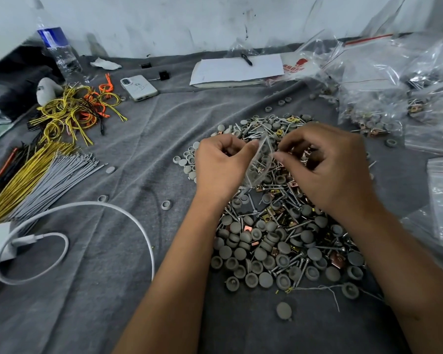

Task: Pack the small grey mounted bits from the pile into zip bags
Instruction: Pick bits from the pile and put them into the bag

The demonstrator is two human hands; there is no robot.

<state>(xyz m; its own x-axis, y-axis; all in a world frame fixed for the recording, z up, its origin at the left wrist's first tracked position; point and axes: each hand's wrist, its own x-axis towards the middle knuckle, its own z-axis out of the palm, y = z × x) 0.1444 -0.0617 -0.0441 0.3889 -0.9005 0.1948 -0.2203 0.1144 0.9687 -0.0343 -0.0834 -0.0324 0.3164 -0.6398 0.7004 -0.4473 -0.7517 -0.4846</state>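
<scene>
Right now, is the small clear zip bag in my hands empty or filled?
Partly filled: the small clear zip bag, held between left hand and right hand, shows parts inside.

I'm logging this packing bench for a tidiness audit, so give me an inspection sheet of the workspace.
Surface: wrinkled grey cloth.
Job's things: pile of grey caps, screws and clips; small zip bag held above it; filled bags at right.
Clutter: phone, notepad with pen, water bottle, wire bundles.
Grippers: left hand and right hand both pinch the bag.
Cables: white charging cable looped at left.
Surroundings: scuffed white wall.
</scene>
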